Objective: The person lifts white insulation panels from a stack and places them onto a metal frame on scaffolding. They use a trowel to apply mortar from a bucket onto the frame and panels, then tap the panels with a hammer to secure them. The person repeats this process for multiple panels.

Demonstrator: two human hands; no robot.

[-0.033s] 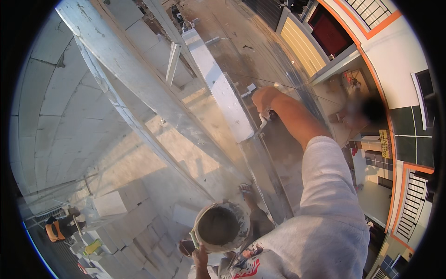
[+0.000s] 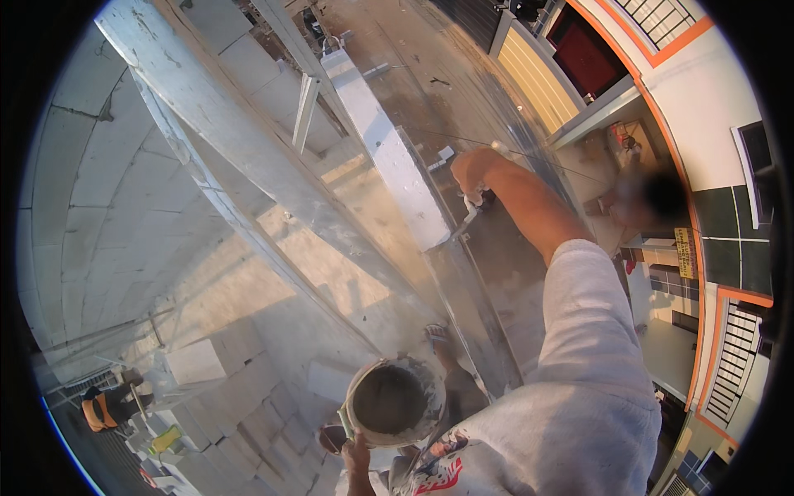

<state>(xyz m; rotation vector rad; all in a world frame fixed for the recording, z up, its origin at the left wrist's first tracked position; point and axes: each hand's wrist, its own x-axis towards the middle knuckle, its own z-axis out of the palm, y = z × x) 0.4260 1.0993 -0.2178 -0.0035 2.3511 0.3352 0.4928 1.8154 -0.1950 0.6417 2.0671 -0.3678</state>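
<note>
Gripping the rim of a round, mortar-smeared bucket holding grey mortar (image 2: 395, 403), the left hand (image 2: 357, 455) sits at the lower edge of the view, fingers curled closed over the near lip of the bucket, which hangs just in front of the person's chest. Directly beyond the bucket, one sandalled foot (image 2: 437, 337) stands on a narrow surface beside the long, pale metal beam (image 2: 248, 165) that runs diagonally from the upper left toward the bucket. The right arm, in a light grey short sleeve (image 2: 591, 331), extends up and away from the body. The right hand (image 2: 473, 172) is closed around the handle of a small metal trowel (image 2: 465, 221), whose blade points down and toward the person and lies at the right-hand edge of the top course of white lightweight blocks (image 2: 385, 149). This top course runs as a narrow white strip away from the person, with the trowel near its closer end. To the left, a curved wall of white blocks with grey joints (image 2: 91, 207) fills the view. Far below on the left, loose white blocks are stacked (image 2: 198, 364), and a person in an orange vest (image 2: 106, 407) stands beside them. Far below on the right lies a dusty roadway (image 2: 463, 74), bordered by buildings with orange trim (image 2: 728, 273); a second person there is blurred and cannot be described further.
</note>
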